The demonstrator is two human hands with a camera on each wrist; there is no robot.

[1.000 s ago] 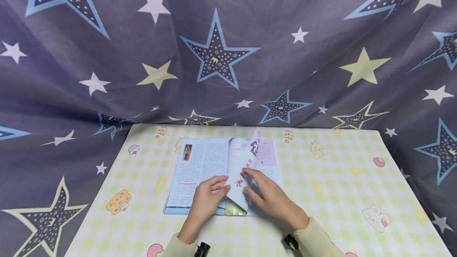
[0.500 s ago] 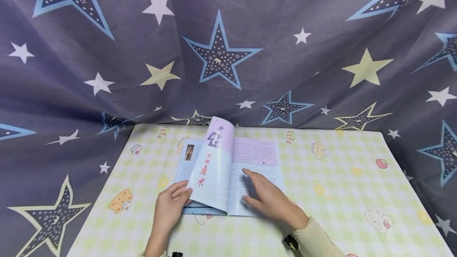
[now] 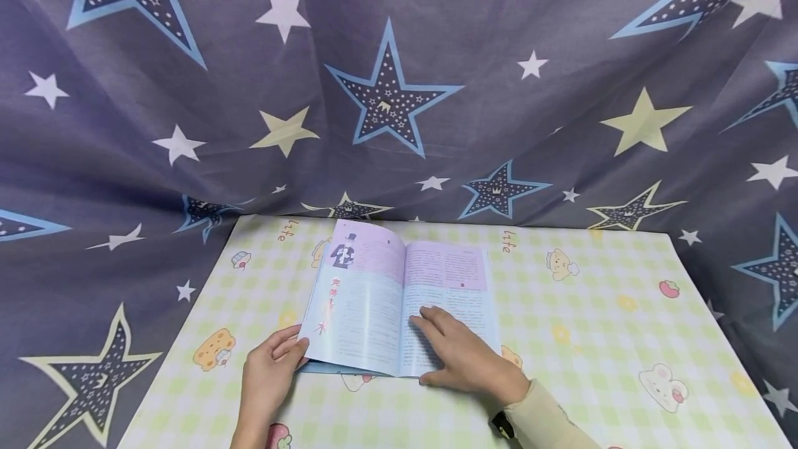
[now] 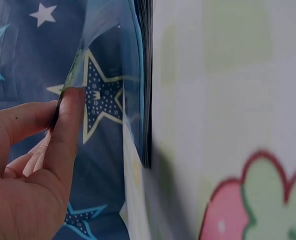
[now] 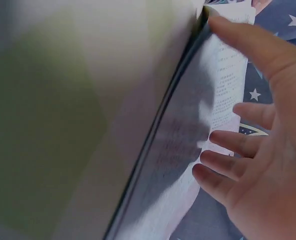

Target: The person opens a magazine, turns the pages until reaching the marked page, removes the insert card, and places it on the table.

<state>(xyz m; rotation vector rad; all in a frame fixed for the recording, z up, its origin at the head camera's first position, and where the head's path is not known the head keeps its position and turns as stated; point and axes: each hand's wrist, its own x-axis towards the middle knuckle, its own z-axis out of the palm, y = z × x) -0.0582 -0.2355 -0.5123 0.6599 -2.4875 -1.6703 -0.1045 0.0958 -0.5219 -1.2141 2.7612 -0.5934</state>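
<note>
A magazine [image 3: 445, 265] lies spread on the table, with purple and pale blue text pages. Its left page [image 3: 368, 310], printed with a figure in a top hat and red characters, is lifted off the sheets beneath. My left hand [image 3: 269, 369] pinches that page's lower left corner between thumb and fingers; in the left wrist view the left hand [image 4: 43, 150] holds the thin edge clear of the page stack [image 4: 144, 75]. My right hand [image 3: 464, 352] rests over the right page with fingers spread. In the right wrist view its thumb [image 5: 238, 37] touches the magazine's bottom edge near the fold.
A green and white checked tablecloth [image 3: 598, 338] with cartoon prints covers the table. Behind and at the sides hangs a dark curtain [image 3: 349, 179] with stars. Table surface extends to the right of the magazine.
My left hand has carried the page from the middle over to the left side, uncovering the purple-topped right page. My right hand has come down a little toward the magazine's bottom edge.
</note>
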